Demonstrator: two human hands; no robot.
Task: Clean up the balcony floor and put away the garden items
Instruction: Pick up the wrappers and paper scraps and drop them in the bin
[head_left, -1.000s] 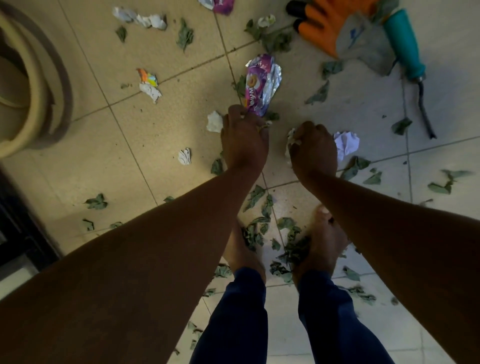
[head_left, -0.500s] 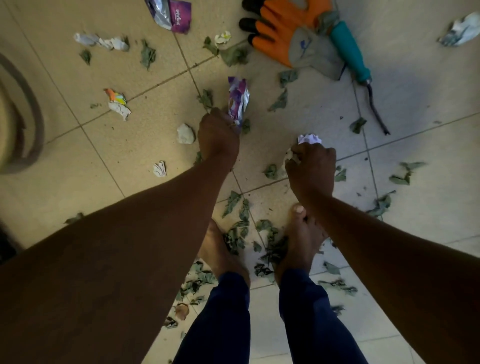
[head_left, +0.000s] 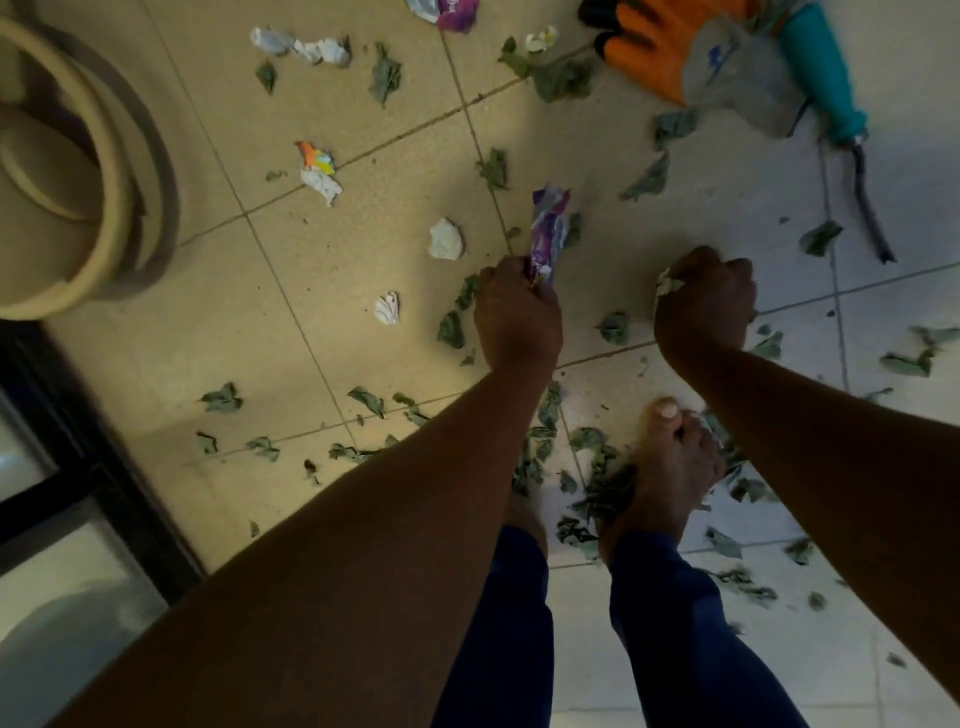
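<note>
Litter collection underway: the left hand (head_left: 517, 312) now grips the purple wrapper (head_left: 548, 228), lifted off the tiles, while the right hand (head_left: 704, 301) has closed around white paper scraps (head_left: 669, 283).

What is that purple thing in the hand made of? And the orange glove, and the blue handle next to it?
The purple wrapper gripped by the left hand looks like thin shiny foil or plastic film: it is crinkled and glints. The orange glove seems rubber-coated with a grey fabric cuff. The teal tool handle looks like smooth plastic, though rubber is possible.
</note>
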